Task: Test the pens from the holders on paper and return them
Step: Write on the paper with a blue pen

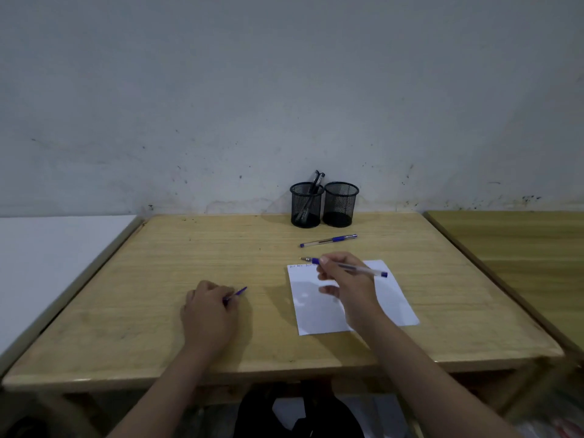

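Note:
My right hand (343, 279) pinches a clear blue pen (363, 270) above the top of the white paper sheet (392, 298), its uncapped tip pointing left. A few small written marks sit along the paper's top left edge. My left hand (210, 311) rests on the table and grips a blue pen cap (239, 292) that sticks out past the fingers. Another blue pen (328, 240) lies on the table beyond the paper. Two black mesh holders stand at the wall: the left holder (306, 205) has two dark pens in it, the right holder (340, 203) looks empty.
The wooden table (158, 279) meets a grey wall at the back. A white surface (47, 263) adjoins it on the left and a second wooden table (521, 248) on the right. A dark bag (300, 412) lies under the front edge.

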Demonstrator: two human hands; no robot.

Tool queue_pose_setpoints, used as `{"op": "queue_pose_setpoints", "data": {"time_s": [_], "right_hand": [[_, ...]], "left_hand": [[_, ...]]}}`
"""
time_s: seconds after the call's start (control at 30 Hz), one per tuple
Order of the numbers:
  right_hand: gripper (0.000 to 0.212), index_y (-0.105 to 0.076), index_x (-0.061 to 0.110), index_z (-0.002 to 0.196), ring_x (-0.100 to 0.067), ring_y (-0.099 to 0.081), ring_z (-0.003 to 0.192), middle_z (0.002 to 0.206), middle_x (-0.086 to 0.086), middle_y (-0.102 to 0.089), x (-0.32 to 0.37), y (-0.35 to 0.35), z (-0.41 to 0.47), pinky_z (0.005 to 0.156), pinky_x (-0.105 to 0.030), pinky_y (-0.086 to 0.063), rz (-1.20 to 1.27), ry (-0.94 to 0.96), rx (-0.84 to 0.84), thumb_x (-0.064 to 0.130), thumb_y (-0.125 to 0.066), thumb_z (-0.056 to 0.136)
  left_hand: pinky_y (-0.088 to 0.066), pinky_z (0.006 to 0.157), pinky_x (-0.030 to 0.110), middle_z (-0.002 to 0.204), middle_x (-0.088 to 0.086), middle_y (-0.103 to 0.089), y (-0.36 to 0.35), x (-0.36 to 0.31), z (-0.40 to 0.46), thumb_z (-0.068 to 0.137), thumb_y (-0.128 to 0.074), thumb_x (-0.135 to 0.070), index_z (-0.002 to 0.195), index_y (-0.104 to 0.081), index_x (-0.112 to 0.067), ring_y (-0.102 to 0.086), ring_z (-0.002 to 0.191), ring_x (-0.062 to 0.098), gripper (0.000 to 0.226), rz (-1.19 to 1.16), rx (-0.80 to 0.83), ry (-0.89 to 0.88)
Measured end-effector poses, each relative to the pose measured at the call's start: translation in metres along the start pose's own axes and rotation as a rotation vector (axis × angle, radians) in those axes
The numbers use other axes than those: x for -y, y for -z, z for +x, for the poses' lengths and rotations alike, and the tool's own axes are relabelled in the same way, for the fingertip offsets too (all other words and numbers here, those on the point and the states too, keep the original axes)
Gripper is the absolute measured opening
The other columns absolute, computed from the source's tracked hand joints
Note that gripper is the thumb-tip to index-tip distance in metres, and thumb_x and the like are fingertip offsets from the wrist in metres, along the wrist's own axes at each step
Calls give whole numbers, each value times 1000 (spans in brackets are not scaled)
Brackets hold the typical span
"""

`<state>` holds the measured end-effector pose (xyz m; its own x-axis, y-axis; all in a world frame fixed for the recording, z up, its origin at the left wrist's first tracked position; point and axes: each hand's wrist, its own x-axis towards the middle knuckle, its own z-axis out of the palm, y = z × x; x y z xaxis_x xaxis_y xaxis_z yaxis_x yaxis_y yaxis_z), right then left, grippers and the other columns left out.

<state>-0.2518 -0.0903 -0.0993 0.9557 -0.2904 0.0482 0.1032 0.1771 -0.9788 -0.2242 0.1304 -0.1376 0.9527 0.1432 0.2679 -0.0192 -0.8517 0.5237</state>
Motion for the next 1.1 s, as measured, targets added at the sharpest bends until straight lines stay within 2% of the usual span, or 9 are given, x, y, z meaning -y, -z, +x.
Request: {"op": "queue_pose_setpoints", "data": {"time_s": [0.1,0.23,0.37,0.63,0.87,0.97,1.1], "right_hand": [[4,-68,9,86,-18,-62,71,77,-10,-68,3,0,-34,58,-30,-53,-28,-26,48,10,-64,87],[7,-69,9,83,-16,-63,68,72,-6,-71,6,0,-68,58,-29,-52,-104,31,100,9,-63,87],[10,-70,11,79,-12,-62,64,68,-1,-71,15,2,-86,56,-28,-51,-154,81,101,7,-63,86],[6,-71,11,83,-10,-64,67,73,-2,-71,31,8,-106,59,-25,-53,-191,148,164,9,-65,85],[9,-71,12,81,-16,-63,69,70,-3,-71,39,16,-111,61,-30,-53,-117,207,117,6,-65,85],[12,-72,12,79,-18,-63,70,69,-4,-71,42,18,-111,61,-29,-53,-112,214,152,4,-65,84],[11,-72,14,80,-16,-64,72,72,-3,-71,42,13,-116,61,-27,-54,-150,227,226,5,-67,83]], "left_hand": [[-43,77,30,96,3,-61,11,-5,-10,83,-63,-22,100,-71,-22,-57,93,23,19,-97,103,-47],[-40,63,8,86,-2,-65,23,-24,-35,76,-70,-8,88,-73,-22,-59,74,11,19,-485,156,-128],[-42,65,9,80,-5,-69,43,-39,-56,73,-72,-1,81,-71,-29,-58,70,5,28,-677,161,-195],[-44,70,8,81,-4,-70,74,-61,-81,71,-73,0,81,-72,-31,-62,78,6,33,-722,224,-383],[-42,68,7,82,-2,-70,82,-63,-83,72,-73,1,81,-72,-29,-60,75,6,31,-749,198,-346],[-42,67,8,81,-1,-70,84,-63,-83,72,-72,1,83,-73,-28,-58,72,2,31,-767,220,-346],[-43,67,10,81,2,-70,86,-68,-89,72,-73,2,87,-75,-21,-59,73,9,27,-769,266,-384]]}}
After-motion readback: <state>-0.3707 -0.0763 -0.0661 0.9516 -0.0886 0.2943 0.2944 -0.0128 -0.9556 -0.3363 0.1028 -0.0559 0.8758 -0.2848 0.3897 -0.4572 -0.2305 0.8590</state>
